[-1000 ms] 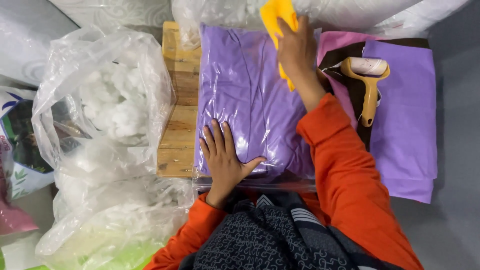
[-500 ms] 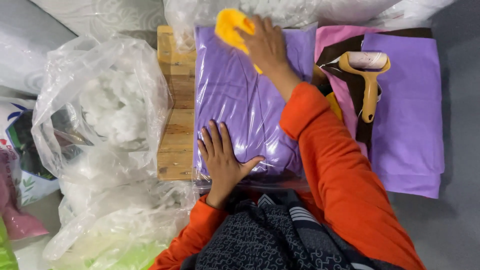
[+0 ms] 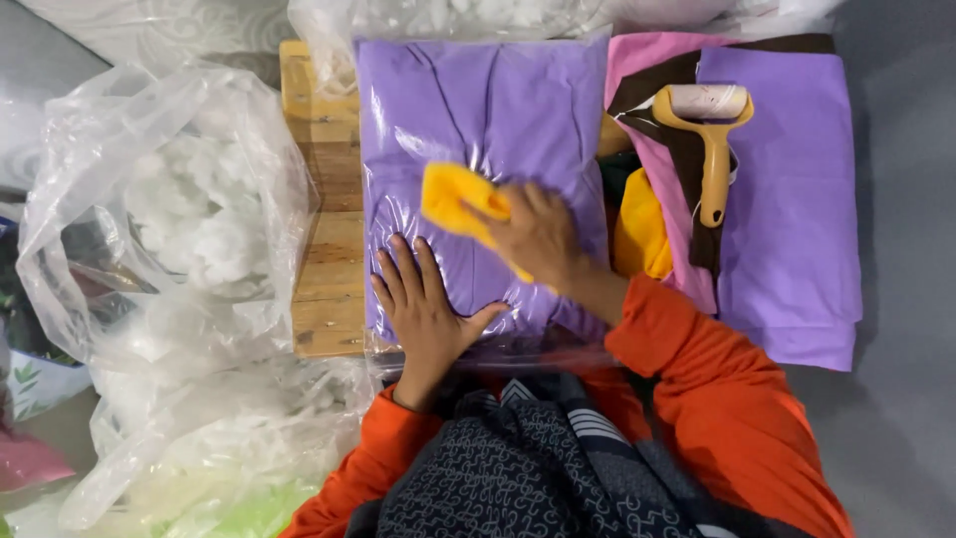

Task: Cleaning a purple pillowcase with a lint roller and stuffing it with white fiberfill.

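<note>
The right hand (image 3: 538,234) is gripping a folded yellow cloth (image 3: 460,202), fingers curled around it, and pressing it onto the bagged purple garment (image 3: 478,130) that is lying on the wooden board (image 3: 324,199). The left hand (image 3: 426,311) is resting flat and spread on the packet's near edge, holding nothing. The packet is looking soft and light (its clear film probably slippery), so pinning it from above is likely suiting it better than pinching. A lint roller (image 3: 712,130) is lying on folded clothes alongside.
</note>
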